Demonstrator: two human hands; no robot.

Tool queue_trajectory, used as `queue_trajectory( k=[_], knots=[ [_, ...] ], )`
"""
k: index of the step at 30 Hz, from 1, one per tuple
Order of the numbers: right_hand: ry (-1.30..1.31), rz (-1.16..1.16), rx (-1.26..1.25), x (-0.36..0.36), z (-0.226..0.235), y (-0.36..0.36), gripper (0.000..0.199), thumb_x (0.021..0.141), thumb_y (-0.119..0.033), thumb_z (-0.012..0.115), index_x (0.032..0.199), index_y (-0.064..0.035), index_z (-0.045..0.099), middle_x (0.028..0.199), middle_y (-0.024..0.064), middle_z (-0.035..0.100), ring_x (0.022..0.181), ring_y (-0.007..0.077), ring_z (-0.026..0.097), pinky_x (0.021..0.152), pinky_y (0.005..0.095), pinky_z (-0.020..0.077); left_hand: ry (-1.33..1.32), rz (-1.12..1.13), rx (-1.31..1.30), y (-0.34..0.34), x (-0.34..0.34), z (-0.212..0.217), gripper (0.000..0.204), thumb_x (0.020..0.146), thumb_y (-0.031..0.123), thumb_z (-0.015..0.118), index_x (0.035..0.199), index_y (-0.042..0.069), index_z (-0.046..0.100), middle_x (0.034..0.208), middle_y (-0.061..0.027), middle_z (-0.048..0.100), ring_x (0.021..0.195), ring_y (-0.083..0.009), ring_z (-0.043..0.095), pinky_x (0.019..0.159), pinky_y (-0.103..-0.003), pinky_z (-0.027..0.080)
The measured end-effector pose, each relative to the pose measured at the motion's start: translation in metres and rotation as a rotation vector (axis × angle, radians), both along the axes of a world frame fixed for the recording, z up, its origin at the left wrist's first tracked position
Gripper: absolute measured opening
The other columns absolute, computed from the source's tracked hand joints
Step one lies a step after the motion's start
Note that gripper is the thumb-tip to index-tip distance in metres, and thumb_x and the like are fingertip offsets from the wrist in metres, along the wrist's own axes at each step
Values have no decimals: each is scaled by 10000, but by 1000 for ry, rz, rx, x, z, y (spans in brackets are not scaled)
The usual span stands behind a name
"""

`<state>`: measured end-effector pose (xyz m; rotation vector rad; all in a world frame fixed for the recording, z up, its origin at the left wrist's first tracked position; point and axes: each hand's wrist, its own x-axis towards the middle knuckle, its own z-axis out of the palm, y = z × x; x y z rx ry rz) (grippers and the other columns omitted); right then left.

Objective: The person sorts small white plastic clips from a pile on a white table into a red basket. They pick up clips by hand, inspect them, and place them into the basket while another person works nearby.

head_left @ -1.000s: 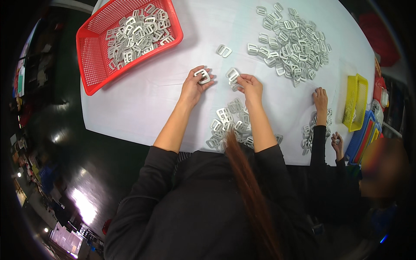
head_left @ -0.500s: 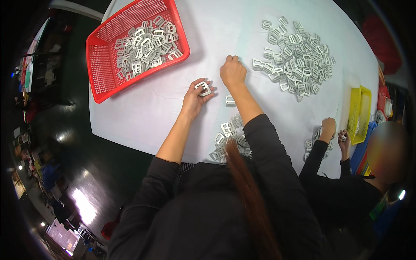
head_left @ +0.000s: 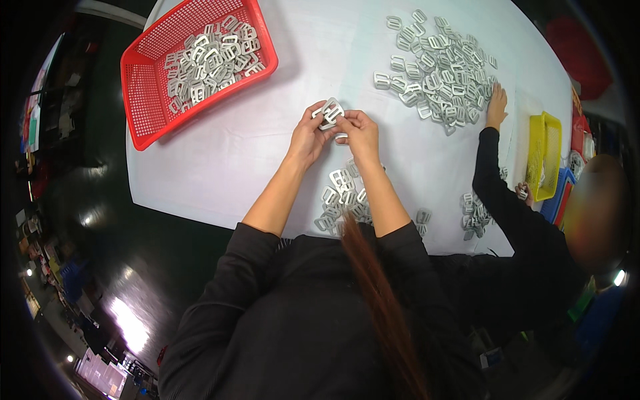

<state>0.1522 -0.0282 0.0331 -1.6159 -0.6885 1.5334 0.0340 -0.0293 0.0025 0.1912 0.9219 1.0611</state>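
Note:
My left hand (head_left: pixel 307 141) and my right hand (head_left: pixel 361 139) meet over the middle of the white table. Pinched between their fingers are silver-grey slide buckles (head_left: pixel 333 110), two by the look of it, overlapping each other. The left fingers grip one from the left, and the right thumb and fingers press on the other. Part of another buckle (head_left: pixel 342 139) shows on the table beside my right hand. Close to my body lies a small heap of buckles (head_left: pixel 345 193), partly covered by my right forearm.
A red perforated basket (head_left: pixel 193 120) with many buckles stands at the far left. Toward the far right spreads a large buckle pile (head_left: pixel 443 73), touched by a co-worker's hand (head_left: pixel 497 107). A yellow basket (head_left: pixel 535 157) and the co-worker's small buckle heap (head_left: pixel 475 217) are at right.
My right hand has come back toward me from the far side and joined my left at the buckles. The co-worker's arm has reached out to the large pile. The view has shifted slightly.

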Motion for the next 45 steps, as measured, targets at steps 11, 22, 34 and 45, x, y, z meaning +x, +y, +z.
queue_trajectory(
  k=[11, 22, 34, 45],
  knots=[
    [-1020, 400, 431, 44, -34, -27, 251, 755, -188, 639, 995, -113, 637, 972, 69, 548, 894, 236, 551, 762, 358, 455, 19, -51, 134, 4, -44, 68, 394, 896, 97, 451, 1257, -8, 333, 1222, -188, 457, 1098, -302, 505, 905, -418, 474],
    [-1149, 393, 450, 87, -38, 78, 278, 774, -190, 628, 1029, -83, 600, 1014, 101, 523, 929, 280, 540, 740, 392, 468, 1815, -320, 409, 119, -193, 93, 326, 870, 181, 515, 1144, 8, 483, 1044, -217, 578, 917, -315, 595, 784, -368, 475],
    [-1188, 773, 147, 76, -53, 79, 341, 693, -138, 708, 993, -104, 551, 1051, 93, 482, 932, 288, 548, 739, 404, 480, 1848, -331, 262, 110, -204, 53, 337, 880, 176, 401, 1158, 6, 488, 1016, -236, 582, 888, -356, 573, 786, -420, 443],
    [-1409, 1087, 544, 103, -39, 78, 172, 765, -37, 525, 919, -101, 570, 959, 74, 534, 889, 229, 571, 686, 377, 505, 386, -305, 132, 16, -44, 80, 305, 882, 73, 410, 1181, 41, 463, 1036, -122, 589, 839, -171, 603, 668, -275, 495]
  ],
)
